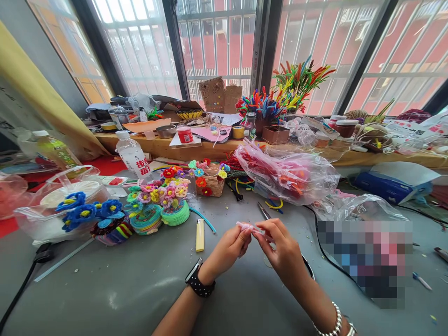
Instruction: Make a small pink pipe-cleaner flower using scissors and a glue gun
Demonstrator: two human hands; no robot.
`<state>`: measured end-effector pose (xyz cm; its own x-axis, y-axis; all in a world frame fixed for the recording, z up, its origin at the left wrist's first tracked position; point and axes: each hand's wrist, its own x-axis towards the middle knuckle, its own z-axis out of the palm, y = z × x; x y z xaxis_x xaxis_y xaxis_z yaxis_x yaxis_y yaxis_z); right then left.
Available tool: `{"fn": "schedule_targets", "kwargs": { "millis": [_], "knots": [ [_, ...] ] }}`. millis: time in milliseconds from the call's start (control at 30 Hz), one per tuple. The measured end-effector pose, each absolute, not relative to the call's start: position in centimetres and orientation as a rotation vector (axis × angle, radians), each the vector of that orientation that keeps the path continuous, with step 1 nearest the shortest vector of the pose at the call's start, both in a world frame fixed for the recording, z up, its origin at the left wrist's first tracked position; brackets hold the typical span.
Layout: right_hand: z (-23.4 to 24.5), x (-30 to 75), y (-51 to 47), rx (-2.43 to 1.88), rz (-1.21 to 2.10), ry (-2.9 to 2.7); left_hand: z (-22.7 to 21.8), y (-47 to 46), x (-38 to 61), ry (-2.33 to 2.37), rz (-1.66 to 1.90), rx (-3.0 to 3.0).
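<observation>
Left hand (229, 245) and right hand (285, 248) pinch a pale-pink piece (248, 227) above the gray surface (238, 303), barred windows (219, 46) beyond them.

Large red Chinese characters are printed on the clear bottle (132, 156); 步 can be read, the others only uncertainly. White print on the red tub (185, 135) and dark lettering on the white bag (406, 133) cannot be made out.

I noticed a watch (193, 270) with a white-dotted black strap (203, 288) on the left wrist (207, 272); a silvery beaded bracelet (338, 319) circled the right wrist (324, 308).
</observation>
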<state>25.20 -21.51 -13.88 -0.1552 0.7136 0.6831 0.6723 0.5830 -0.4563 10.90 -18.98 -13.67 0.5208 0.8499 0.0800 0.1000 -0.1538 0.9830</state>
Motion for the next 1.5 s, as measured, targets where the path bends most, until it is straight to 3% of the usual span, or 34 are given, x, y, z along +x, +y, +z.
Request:
{"fn": "schedule_targets", "kwargs": {
  "millis": [267,633,933,1033,1267,1500],
  "knots": [
    [-14.6,24.7,-21.5,-1.184,-0.287,-1.908,-14.4,-19.0,11.2,1.071,0.955,1.920],
    [-13.4,26.3,-21.6,-1.027,-0.104,-2.408,-14.4,-18.8,10.6,1.082,0.727,2.156],
    [-13.4,26.3,-21.3,-1.218,-0.138,-2.348,-14.4,-18.6,10.1,1.023,0.702,2.339],
    [-13.0,26.4,-21.3,-1.195,-0.041,-2.293,-14.3,-18.7,10.1,1.006,0.719,2.390],
    [-13.0,26.2,-21.5,-1.121,0.574,-2.130,-13.5,-19.2,9.9,0.986,0.741,2.413],
    [-13.2,25.9,-21.5,-1.172,0.446,-2.109,-13.4,-19.2,9.9,1.161,0.649,2.545]
  ]
}}
